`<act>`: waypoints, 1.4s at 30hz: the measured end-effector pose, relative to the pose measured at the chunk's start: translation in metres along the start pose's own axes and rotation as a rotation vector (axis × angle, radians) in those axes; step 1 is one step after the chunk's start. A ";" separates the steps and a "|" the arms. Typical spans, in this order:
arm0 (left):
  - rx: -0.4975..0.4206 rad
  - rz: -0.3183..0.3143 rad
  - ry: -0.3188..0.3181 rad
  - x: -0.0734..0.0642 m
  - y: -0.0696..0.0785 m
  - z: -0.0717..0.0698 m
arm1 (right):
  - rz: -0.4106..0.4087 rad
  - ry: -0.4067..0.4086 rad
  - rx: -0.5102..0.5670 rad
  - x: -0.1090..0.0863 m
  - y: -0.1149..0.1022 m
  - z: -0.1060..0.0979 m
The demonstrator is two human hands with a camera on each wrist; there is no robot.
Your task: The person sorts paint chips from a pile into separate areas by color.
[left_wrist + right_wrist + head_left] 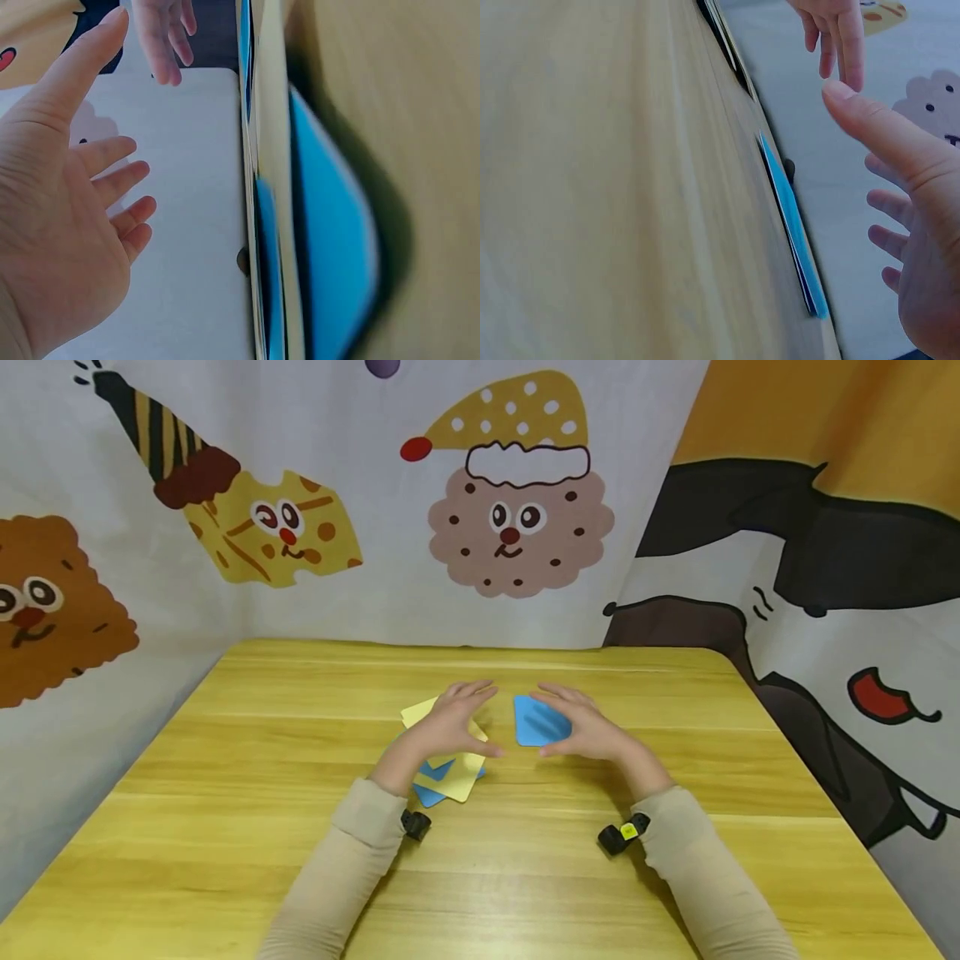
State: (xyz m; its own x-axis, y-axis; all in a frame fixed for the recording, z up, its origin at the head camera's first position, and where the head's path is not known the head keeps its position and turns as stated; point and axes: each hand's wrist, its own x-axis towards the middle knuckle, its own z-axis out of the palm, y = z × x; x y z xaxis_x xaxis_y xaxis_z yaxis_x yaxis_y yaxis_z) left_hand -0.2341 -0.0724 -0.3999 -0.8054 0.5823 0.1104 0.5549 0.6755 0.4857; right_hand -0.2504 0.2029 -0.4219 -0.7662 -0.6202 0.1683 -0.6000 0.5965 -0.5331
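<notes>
Sleeves (pixel 330 872) lead to left grip (pixel 450 724) and right grip (pixel 588 727), both released, above coloured cards (pixel 465 779).

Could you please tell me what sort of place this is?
Probably an indoor recording corner, though the wider room is out of view. A wood-grain table fills the foreground, cartoon-printed fabric hangs behind it and at both sides, and black wrist cameras suggest filming.
</notes>
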 end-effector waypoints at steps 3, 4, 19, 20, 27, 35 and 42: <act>0.008 -0.001 0.011 -0.007 -0.004 -0.003 | -0.022 -0.008 0.001 0.003 -0.004 0.004; 0.014 -0.007 0.010 -0.010 -0.005 -0.004 | -0.028 -0.011 0.002 0.005 -0.006 0.005; 0.063 -0.068 0.017 -0.041 -0.039 -0.024 | -0.072 -0.074 -0.035 0.033 -0.026 0.026; 0.068 -0.071 0.015 -0.043 -0.041 -0.025 | -0.073 -0.079 -0.036 0.035 -0.027 0.028; 0.097 -0.090 -0.010 -0.053 -0.056 -0.032 | -0.068 -0.129 -0.039 0.051 -0.037 0.034; 0.088 -0.097 -0.007 -0.058 -0.072 -0.035 | -0.056 -0.190 -0.096 0.073 -0.044 0.040; 0.045 -0.150 0.009 -0.057 -0.079 -0.032 | -0.025 -0.215 -0.093 0.089 -0.044 0.050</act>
State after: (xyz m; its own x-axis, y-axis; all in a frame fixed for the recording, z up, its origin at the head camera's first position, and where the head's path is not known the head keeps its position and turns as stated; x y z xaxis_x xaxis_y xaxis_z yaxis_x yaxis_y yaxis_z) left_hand -0.2385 -0.1733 -0.4165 -0.8815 0.4698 0.0475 0.4371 0.7740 0.4582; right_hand -0.2812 0.0961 -0.4251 -0.6901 -0.7237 -0.0049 -0.6444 0.6176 -0.4509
